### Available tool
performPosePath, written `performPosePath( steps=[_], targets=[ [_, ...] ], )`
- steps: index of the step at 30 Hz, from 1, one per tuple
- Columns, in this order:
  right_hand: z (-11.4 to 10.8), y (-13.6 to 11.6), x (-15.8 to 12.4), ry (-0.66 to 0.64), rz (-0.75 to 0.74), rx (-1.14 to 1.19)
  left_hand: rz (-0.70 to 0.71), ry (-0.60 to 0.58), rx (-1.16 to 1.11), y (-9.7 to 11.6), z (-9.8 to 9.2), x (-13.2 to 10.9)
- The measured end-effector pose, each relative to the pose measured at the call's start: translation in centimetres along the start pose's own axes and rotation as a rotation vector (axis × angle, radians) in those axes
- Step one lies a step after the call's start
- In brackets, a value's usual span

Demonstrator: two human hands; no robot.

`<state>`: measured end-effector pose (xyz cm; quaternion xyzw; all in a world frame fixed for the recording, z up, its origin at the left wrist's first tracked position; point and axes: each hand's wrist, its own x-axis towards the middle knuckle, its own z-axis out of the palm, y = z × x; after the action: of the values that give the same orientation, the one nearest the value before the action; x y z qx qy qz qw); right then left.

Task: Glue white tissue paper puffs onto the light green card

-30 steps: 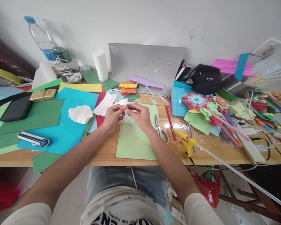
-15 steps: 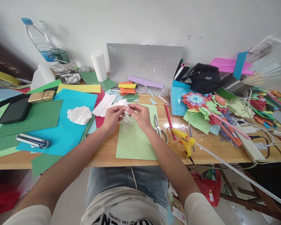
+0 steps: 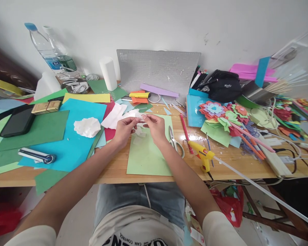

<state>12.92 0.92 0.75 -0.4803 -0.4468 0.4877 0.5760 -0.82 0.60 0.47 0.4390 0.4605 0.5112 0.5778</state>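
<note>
Fingers pinched, my left hand (image 3: 124,131) and my right hand (image 3: 155,129) hold a small piece of white tissue paper (image 3: 141,118) between them. More white tissue (image 3: 114,116) lies just behind and left of the fingers. Below the hands is a light green sheet of paper (image 3: 149,159), with a few thin white scraps (image 3: 139,136) on its upper left part. A crumpled wad of white tissue (image 3: 87,127) rests on blue paper (image 3: 79,153) to the left. Scissors (image 3: 171,134) lie by my right wrist, partly over the green sheet's edge.
A yellow glue gun (image 3: 201,153) and a red pen-like stick (image 3: 185,131) lie to the right, near layered paper flowers (image 3: 214,111). A grey cutting mat (image 3: 159,70) leans on the wall. Leftward are a stapler (image 3: 37,155), a black phone (image 3: 17,121) and bottles (image 3: 43,48).
My fingertips have drawn a little apart, the right hand shifting slightly right, with the white tissue piece still between them. The view has tilted slightly.
</note>
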Motion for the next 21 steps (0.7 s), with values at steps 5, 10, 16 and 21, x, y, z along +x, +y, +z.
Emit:
performPosePath(
  steps=[5,10,16,21],
  targets=[
    [0.2,-0.4,-0.1,0.035,0.098,0.077,-0.015,0.002,-0.008,0.0,-0.1,0.0],
    [-0.1,-0.2,0.2,0.102,0.138,0.133,-0.038,0.022,-0.012,0.1,0.1,-0.1],
    [-0.8,-0.1,0.8,0.128,0.144,0.148,-0.004,0.077,0.031,0.5,-0.2,0.2],
    [-1.0,0.6,1.4,0.142,0.042,0.009,0.155,0.121,0.247,0.8,-1.0,0.8]
  ],
)
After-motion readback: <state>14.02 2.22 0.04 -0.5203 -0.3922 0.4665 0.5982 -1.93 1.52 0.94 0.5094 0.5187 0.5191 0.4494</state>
